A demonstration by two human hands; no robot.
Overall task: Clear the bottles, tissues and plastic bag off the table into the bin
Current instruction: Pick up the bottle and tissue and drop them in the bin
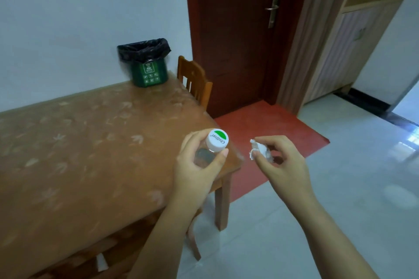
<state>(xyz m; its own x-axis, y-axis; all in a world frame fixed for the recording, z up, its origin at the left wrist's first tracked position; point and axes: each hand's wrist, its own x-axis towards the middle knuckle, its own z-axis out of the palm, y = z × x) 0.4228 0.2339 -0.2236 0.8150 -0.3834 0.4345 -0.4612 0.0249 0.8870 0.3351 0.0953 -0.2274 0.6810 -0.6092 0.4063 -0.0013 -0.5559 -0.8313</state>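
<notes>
The left hand has its grip wrapped around a clear plastic bottle, seen from above so that the white cap with its green half-circle and printed lettering faces the camera; fingers curl round the far side of the neck and the thumb presses the near side, just under the cap. The bottle is held upright above the near right corner of the surface, a wooden table under a clear patterned cover. The right hand is out past that same corner, over the pale tiled floor, and its grip is pinched on a crumpled white tissue, thumb and fingertips closed on the wad with a ragged bit sticking out toward the bottle. The two hands are near each other but apart. At the far right corner of the surface, against the white wall, stands the green bin lined with a black bag folded over its rim; it is well apart from both hands. A wooden chair stands just beside the surface's right edge, near the bin, in front of a dark red door. The rest of the tabletop in view carries only the bin
</notes>
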